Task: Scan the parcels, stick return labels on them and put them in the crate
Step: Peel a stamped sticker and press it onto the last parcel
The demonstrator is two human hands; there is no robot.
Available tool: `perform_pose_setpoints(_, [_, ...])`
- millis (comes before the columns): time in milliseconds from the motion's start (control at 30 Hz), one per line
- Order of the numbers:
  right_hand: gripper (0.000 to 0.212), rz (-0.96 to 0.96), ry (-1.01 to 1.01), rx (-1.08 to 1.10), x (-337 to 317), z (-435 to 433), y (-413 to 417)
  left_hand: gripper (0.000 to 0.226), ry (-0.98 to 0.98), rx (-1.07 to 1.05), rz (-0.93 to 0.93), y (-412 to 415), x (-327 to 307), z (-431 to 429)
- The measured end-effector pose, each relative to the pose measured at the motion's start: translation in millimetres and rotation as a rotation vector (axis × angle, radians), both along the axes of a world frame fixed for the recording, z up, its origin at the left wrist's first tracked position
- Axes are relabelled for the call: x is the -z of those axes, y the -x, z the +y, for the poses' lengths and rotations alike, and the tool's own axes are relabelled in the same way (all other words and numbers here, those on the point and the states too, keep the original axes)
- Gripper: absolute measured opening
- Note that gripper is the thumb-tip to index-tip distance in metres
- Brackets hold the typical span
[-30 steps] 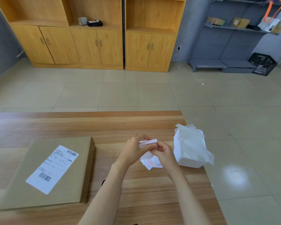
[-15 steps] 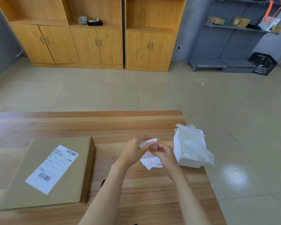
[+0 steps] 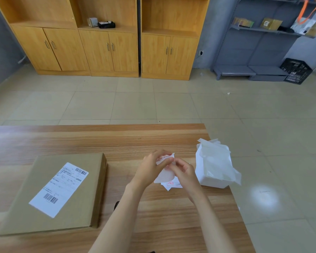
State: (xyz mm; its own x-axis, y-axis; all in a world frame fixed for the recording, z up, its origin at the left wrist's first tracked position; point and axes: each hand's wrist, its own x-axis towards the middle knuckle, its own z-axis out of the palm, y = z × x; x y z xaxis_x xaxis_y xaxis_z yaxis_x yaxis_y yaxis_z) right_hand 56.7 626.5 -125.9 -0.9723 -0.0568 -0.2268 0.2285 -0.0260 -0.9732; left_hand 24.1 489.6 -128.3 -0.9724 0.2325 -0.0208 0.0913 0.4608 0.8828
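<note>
Fingers: fingers [image 3: 175, 163] of both hands are drawn in to a narrow pinch on one small white sheet, held up over the desk [image 3: 98, 141], right of centre.
Left hand: left hand [image 3: 150, 169] grips the sheet from its left side, thumb laid across the front.
Right hand: right hand [image 3: 183, 170] pinches the sheet's right edge, probably picking at a corner.
Return label: return label [image 3: 165, 157] shows red print at the top of the held sheet. Pale backing hangs down below the hands. Too small to tell whether the sticker has lifted off it.
Spare labels: spare labels [image 3: 172, 184], white slips with red print, lie flat on the desk just under the hands.
Parcel: parcel [image 3: 77, 209], a flat brown carton, lies near left on the desk, well apart from the hands. Its shipping label [image 3: 59, 189] faces up with the barcodes showing. No red-print sticker is visible on it.
White packet: white packet [image 3: 214, 167], torn open, sits at the desk's right edge, just beside the right hand. Could be label stock or another parcel.
Crate: crate [image 3: 296, 71], black, stands on the floor far right by the grey shelving, well apart from the desk. Its contents are not visible.
Scanner: none clearly in view.
Progress: early for this parcel. Step in hand looks like peeling a label.
Left to do: finish the peel, stick the label on the parcel, carry it to the crate. Scan status unknown.
</note>
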Motion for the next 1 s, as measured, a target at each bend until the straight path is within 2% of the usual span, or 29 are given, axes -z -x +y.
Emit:
perform_pose_setpoints(200, [0.013, -0.006, -0.026, 0.009, 3, 1, 0, 0.017, -0.072, -0.006, 0.009, 0, -3, 0])
perform_pose_setpoints(567, [0.014, -0.008, -0.018, 0.052, 7, 4, 1, 0.022, -0.018, 0.028, 0.022, 0, -3, 0])
perform_pose_setpoints(833, [0.012, -0.022, -0.038, 0.055, 10, 4, 1, 0.008, -0.06, -0.061, 0.038, 2, -1, 0])
perform_pose_setpoints(1000, [0.015, -0.042, -0.075, 0.07, 15, 5, 2, 0.009, -0.052, -0.081, 0.062, 3, 0, 1])
